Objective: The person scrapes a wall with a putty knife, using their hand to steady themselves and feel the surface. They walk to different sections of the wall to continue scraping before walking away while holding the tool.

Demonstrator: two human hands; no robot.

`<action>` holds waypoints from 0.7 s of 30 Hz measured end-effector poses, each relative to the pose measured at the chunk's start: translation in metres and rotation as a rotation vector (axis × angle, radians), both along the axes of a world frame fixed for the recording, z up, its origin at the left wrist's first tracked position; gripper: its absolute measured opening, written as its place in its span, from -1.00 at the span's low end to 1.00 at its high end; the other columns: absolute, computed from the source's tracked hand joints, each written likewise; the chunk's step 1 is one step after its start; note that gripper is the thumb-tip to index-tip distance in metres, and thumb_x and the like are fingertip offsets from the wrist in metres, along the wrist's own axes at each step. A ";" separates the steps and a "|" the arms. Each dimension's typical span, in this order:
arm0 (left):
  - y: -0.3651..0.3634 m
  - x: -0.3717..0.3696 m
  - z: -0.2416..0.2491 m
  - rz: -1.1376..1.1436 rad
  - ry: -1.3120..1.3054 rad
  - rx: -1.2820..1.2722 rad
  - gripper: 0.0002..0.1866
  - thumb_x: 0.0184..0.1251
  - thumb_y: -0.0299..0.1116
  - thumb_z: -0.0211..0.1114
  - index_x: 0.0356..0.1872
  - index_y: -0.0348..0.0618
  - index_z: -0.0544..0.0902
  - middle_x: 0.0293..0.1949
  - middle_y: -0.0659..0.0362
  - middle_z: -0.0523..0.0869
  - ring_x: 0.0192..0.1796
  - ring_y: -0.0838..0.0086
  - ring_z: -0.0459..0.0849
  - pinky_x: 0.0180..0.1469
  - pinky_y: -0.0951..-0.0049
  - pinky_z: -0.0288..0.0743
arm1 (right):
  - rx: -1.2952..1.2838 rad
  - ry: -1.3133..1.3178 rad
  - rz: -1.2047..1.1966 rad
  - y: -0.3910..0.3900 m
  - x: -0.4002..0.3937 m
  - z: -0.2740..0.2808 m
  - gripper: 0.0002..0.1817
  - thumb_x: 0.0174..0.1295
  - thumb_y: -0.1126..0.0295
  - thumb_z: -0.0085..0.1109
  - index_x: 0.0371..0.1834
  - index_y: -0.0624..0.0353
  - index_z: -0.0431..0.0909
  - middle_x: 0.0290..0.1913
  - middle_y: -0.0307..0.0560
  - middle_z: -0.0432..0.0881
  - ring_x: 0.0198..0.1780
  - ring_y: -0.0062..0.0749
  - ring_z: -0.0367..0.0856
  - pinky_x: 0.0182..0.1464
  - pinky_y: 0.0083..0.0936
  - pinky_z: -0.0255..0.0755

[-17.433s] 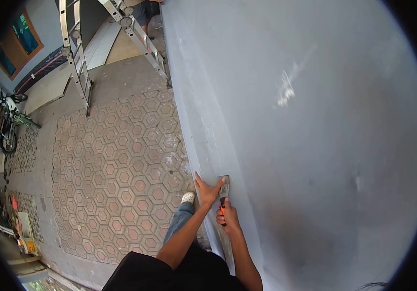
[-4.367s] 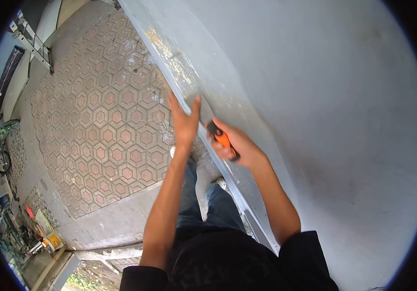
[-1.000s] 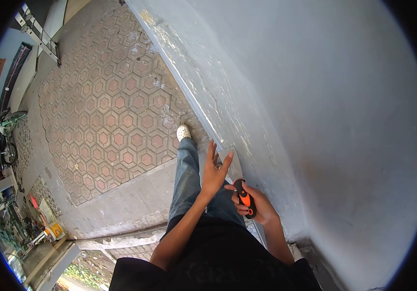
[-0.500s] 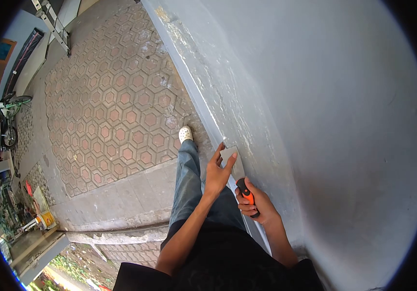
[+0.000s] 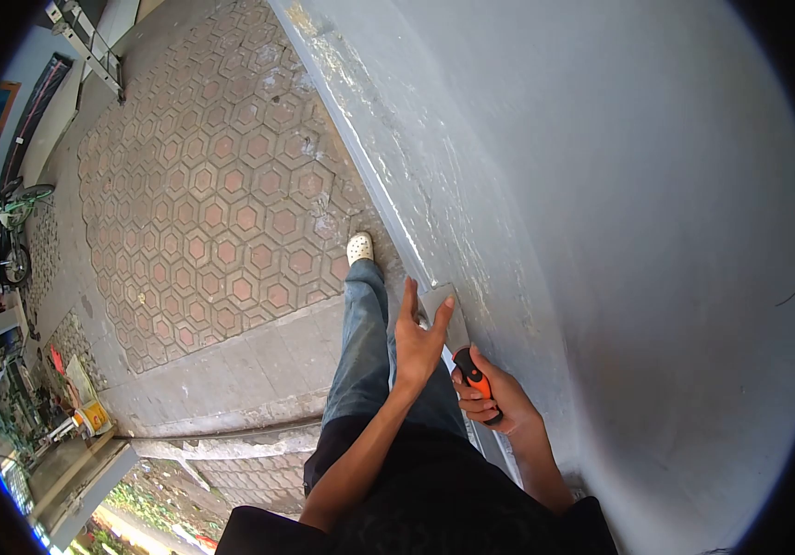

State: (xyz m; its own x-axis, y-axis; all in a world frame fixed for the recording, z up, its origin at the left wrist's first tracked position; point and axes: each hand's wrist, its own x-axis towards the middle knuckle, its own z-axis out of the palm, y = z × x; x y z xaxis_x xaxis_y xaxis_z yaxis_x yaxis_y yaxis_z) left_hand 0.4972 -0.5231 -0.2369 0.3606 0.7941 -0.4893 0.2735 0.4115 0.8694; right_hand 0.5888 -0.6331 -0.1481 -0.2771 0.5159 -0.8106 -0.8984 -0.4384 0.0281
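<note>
My right hand (image 5: 501, 400) is wrapped round the black and orange handle of a putty knife (image 5: 476, 377). The knife's wide, pale blade (image 5: 454, 319) points up and away from me, close to the lower edge of the grey wall (image 5: 656, 213). At the blade's end is my left hand (image 5: 419, 344), with thumb and index finger stretched apart. The thumb tip overlaps the blade, while the index finger points past its left corner. Rough, glossy whitish patches (image 5: 397, 157) run along the wall's lower band.
Hexagonal paving (image 5: 221, 217) spreads to the left of the wall. My foot in a white clog (image 5: 359, 248) stands on it near the wall's base. Further off are a ladder (image 5: 92, 51), a motorbike (image 5: 13, 259) and a yellow bucket (image 5: 94, 416).
My left index finger has moved off the blade's corner and spread away from the thumb. Right hand and putty knife have shifted slightly down in view.
</note>
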 end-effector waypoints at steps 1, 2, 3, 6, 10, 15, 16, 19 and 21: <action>0.006 -0.001 0.005 -0.004 -0.042 -0.074 -0.12 0.39 -0.26 0.37 0.49 -0.55 0.04 0.43 -0.30 0.27 0.43 0.15 0.35 0.40 0.33 0.29 | -0.007 -0.017 0.008 0.002 0.001 0.003 -0.41 0.51 -0.21 -0.19 -0.27 0.17 0.40 -0.62 -0.39 0.21 -0.74 -0.81 0.06 -0.74 -0.79 -0.03; 0.010 -0.001 0.009 -0.009 -0.083 -0.148 -0.09 0.37 -0.25 0.38 0.47 -0.59 0.02 0.50 -0.38 0.09 0.54 0.04 0.18 0.50 0.26 0.16 | -0.014 -0.033 0.014 0.003 0.001 0.004 -0.41 0.50 -0.22 -0.19 -0.28 0.17 0.40 -0.62 -0.39 0.21 -0.74 -0.81 0.06 -0.74 -0.79 -0.03; 0.012 -0.001 0.010 -0.014 -0.085 -0.150 -0.09 0.37 -0.25 0.38 0.47 -0.59 0.02 0.50 -0.38 0.09 0.54 0.04 0.18 0.50 0.26 0.16 | -0.015 -0.036 0.010 0.003 0.000 0.003 -0.41 0.50 -0.22 -0.19 -0.28 0.17 0.40 -0.62 -0.39 0.21 -0.74 -0.81 0.06 -0.74 -0.79 -0.03; 0.015 -0.004 0.008 -0.046 -0.129 -0.235 -0.10 0.39 -0.26 0.36 0.48 -0.59 0.01 0.52 -0.34 0.08 0.54 0.06 0.18 0.50 0.27 0.16 | 0.003 -0.027 0.000 0.002 -0.004 -0.002 -0.40 0.50 -0.23 -0.20 -0.29 0.17 0.39 -0.62 -0.38 0.22 -0.74 -0.80 0.07 -0.74 -0.78 -0.03; 0.017 -0.006 -0.008 -0.103 -0.116 -0.288 -0.29 0.45 -0.27 0.31 0.41 -0.56 0.23 0.45 -0.22 0.27 0.43 0.22 0.36 0.41 0.36 0.28 | -0.038 -0.057 0.012 0.014 -0.002 0.005 -0.40 0.47 -0.25 -0.17 -0.28 0.15 0.40 -0.63 -0.40 0.22 -0.75 -0.81 0.06 -0.75 -0.79 -0.04; 0.070 0.012 0.014 -0.033 -0.080 -0.282 -0.21 0.45 -0.23 0.32 0.48 -0.50 0.13 0.13 -0.02 0.64 0.10 0.47 0.61 0.17 0.49 0.46 | 0.067 -0.037 0.038 0.062 0.007 -0.011 -0.40 0.48 -0.25 -0.17 -0.24 0.15 0.38 -0.61 -0.37 0.24 -0.73 -0.79 0.09 -0.73 -0.78 -0.03; 0.076 0.014 0.013 -0.019 -0.087 -0.274 -0.21 0.45 -0.23 0.32 0.48 -0.50 0.13 0.13 -0.02 0.64 0.10 0.47 0.61 0.17 0.49 0.46 | 0.031 -0.036 0.043 0.065 0.010 -0.007 -0.41 0.48 -0.24 -0.17 -0.24 0.15 0.38 -0.61 -0.37 0.24 -0.73 -0.79 0.09 -0.73 -0.78 -0.03; 0.080 0.020 0.010 0.008 -0.089 -0.275 -0.06 0.41 -0.24 0.36 0.52 -0.50 -0.08 0.40 -0.20 0.37 0.35 0.30 0.47 0.34 0.43 0.35 | -0.014 -0.020 0.061 0.077 0.024 0.005 -0.42 0.48 -0.23 -0.16 -0.24 0.14 0.39 -0.61 -0.37 0.24 -0.73 -0.79 0.10 -0.73 -0.78 -0.02; 0.092 0.022 0.005 0.023 -0.115 -0.194 -0.01 0.38 -0.25 0.38 0.52 -0.53 -0.13 0.53 -0.30 0.08 0.49 0.15 0.28 0.45 0.37 0.22 | -0.016 -0.053 0.053 0.091 0.026 0.009 -0.42 0.48 -0.23 -0.16 -0.26 0.14 0.39 -0.61 -0.37 0.24 -0.73 -0.79 0.09 -0.73 -0.78 -0.02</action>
